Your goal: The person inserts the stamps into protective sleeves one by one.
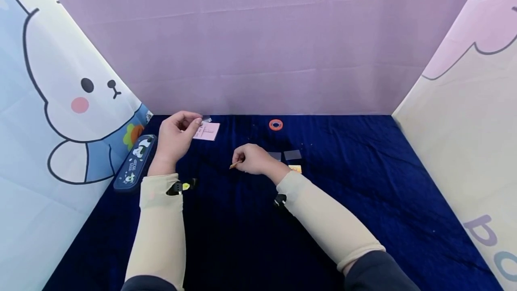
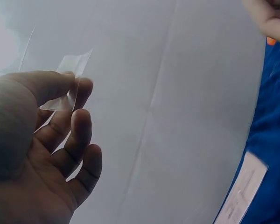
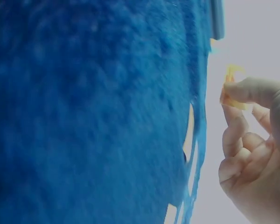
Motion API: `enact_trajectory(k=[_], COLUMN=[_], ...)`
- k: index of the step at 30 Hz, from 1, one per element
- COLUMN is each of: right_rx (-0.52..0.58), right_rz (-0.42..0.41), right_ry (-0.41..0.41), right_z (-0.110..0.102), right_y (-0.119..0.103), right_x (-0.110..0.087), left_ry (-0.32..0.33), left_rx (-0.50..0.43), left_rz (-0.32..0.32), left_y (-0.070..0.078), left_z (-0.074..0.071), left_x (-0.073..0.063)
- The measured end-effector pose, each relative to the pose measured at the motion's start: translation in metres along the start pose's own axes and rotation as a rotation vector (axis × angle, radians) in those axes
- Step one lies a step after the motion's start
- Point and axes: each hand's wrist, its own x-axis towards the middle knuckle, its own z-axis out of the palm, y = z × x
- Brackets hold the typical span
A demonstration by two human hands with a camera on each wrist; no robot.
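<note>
at 12 o'clock a mauve fabric wall (image 1: 282,44) is hanging across the back, with faint creases (image 1: 234,9) running sideways over it. at 9 o'clock a pale blue panel (image 1: 36,219) is standing, showing a big white cartoon animal (image 1: 60,71) with a pink cheek (image 1: 80,105). at 3 o'clock a cream panel (image 1: 476,147) is rising, carrying a pink shape (image 1: 484,30) at 2 o'clock and a purple letter (image 1: 478,220) at 4 o'clock. a dark blue, soft-napped tabletop (image 1: 355,147) is spreading toward 6 o'clock. in the left wrist view, pale light (image 2: 2,44) is glowing at 10 o'clock.

Letters (image 1: 493,238), perhaps "p" and "o", on the right-hand wall fabric (image 1: 464,147)
</note>
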Motion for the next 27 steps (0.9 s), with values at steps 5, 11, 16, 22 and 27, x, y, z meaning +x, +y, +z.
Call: enact_trajectory(k=[5, 11, 16, 22, 27], right_rx=[0.122, 0.142, 0.179, 0.166, 0.166], right_rz=[0.022, 0.011, 0.017, 0.027, 0.022], right_ry=[0.041, 0.125, 0.221, 0.311, 0.372], right_z=[-0.014, -0.031, -0.045, -0.062, -0.077], right_y=[0.005, 0.009, 0.014, 0.017, 0.014], right_x=[-0.009, -0.022, -0.038, -0.058, -0.075], left_ry=[-0.03, -0.014, -0.032, -0.026, -0.009], left_rx=[-0.117, -0.162, -0.188, -0.19, -0.201], left_rz=[0.02, 0.034, 0.021, 0.029, 0.032], left_y=[0.007, 0.017, 0.039, 0.06, 0.066], left_z=[0.021, 0.037, 0.039, 0.038, 0.042], left_x=[0.001, 0.0, -0.005, -0.009, -0.01])
